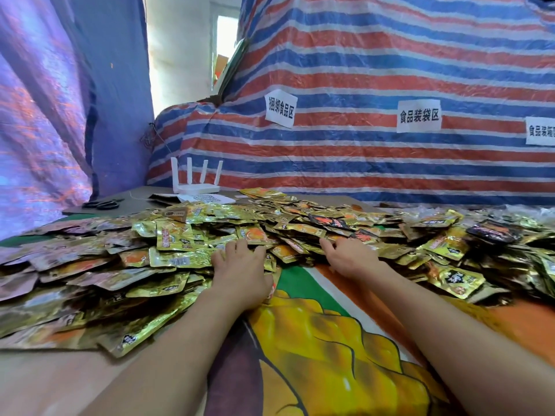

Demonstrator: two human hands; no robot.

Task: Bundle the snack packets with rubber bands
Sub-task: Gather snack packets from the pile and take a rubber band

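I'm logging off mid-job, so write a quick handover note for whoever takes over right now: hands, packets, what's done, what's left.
Left hand: fingers spread, resting flat on the snack packets, holding nothing.
Right hand: on the pile's near edge, fingertips hidden among packets; grip unclear.
Packets: loose heap across the printed cloth.
Done: no bundle visible; rubber bands not in view.
Left: gather a stack, band it, repeat.

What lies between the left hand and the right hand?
Head view: snack packets lie between left hand and right hand at the top; lower down, only printed cloth.
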